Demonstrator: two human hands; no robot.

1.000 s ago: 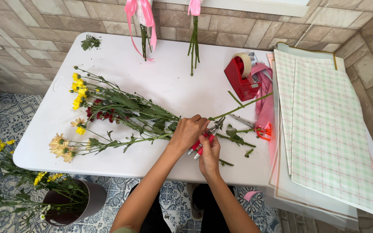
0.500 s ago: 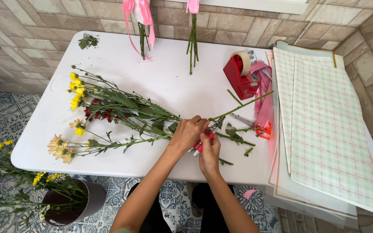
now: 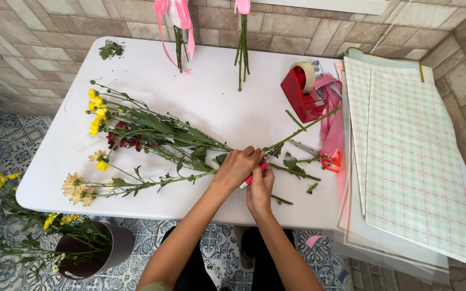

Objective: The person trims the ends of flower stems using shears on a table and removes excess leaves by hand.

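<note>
**Two hands, one bunch of cut flowers**

Left hand [image 3: 237,167]: closed around the flower stems [image 3: 190,144], which lie across the white surface [image 3: 217,102], blooms to the left.
Right hand [image 3: 260,188]: gripping a red-handled cutter [image 3: 254,175] at the stem ends.
Nearby: red tape dispenser [image 3: 300,91], orange-handled scissors [image 3: 319,156], checked wrapping sheets [image 3: 411,161], flower bucket [image 3: 98,250] on the floor.
</note>
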